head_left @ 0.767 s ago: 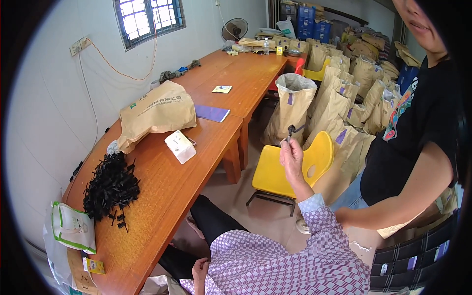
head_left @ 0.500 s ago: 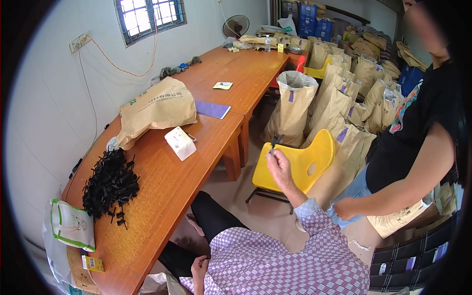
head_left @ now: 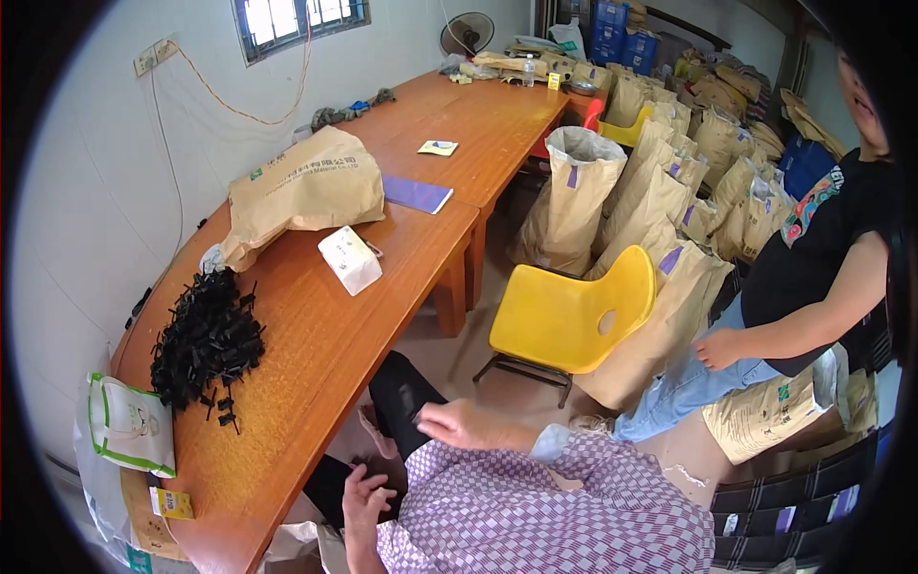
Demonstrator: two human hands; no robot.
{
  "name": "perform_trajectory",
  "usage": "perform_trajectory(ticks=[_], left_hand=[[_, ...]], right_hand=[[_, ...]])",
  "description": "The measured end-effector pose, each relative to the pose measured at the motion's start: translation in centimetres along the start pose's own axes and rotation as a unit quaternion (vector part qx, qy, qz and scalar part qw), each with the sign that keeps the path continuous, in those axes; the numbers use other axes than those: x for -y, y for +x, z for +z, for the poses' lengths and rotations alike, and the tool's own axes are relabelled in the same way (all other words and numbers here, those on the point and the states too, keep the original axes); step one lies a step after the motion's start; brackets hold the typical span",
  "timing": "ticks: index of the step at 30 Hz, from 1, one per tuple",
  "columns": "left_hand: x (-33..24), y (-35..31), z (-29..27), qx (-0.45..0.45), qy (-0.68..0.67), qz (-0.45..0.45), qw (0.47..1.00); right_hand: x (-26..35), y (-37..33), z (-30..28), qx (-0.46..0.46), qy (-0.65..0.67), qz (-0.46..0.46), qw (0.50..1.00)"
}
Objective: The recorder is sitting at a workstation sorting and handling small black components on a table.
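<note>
My right hand (head_left: pixel 464 424) is low over my lap, its fingers pinched at the tip. A small dark plastic part (head_left: pixel 408 397), smeared by motion and hard to see against my black trousers, shows at the fingertips. Below and left of it, my left hand (head_left: pixel 365 497) is raised beside my lap with fingers apart and nothing visible in it. A heap of small black plastic parts (head_left: pixel 206 344) lies on the left of the wooden table (head_left: pixel 287 373), with a few loose ones at its near edge.
A brown paper sack (head_left: pixel 311 187), a white soft pack (head_left: pixel 351 261) and a purple folder (head_left: pixel 416 194) lie on the table. A green-edged white bag (head_left: pixel 132 429) stands by the heap. Right are a yellow chair (head_left: pixel 550 311), several filled sacks (head_left: pixel 574 201) and a standing person (head_left: pixel 803 258).
My right hand has come down and left from in front of the yellow chair to my lap. My left hand has lifted and spread its fingers. The other person has straightened up.
</note>
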State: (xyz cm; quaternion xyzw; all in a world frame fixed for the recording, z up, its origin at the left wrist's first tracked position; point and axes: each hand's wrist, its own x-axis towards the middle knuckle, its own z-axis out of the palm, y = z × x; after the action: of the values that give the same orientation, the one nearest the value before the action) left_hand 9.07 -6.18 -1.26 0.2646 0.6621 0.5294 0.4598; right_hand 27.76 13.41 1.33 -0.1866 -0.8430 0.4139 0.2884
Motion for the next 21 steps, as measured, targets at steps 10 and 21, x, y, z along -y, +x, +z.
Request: perform_trajectory(ticks=[10,21], left_hand=[[-1.9,1.1,1.7,0.124,-0.164,0.047,0.977],[2.2,-0.8,1.5,-0.013,-0.158,0.024,0.987]], right_hand=[[0.2,-0.1,5.4,0.161,-0.021,-0.142,0.976],[-2.5,-1.2,9.0,0.280,-0.063,-0.167,0.943]])
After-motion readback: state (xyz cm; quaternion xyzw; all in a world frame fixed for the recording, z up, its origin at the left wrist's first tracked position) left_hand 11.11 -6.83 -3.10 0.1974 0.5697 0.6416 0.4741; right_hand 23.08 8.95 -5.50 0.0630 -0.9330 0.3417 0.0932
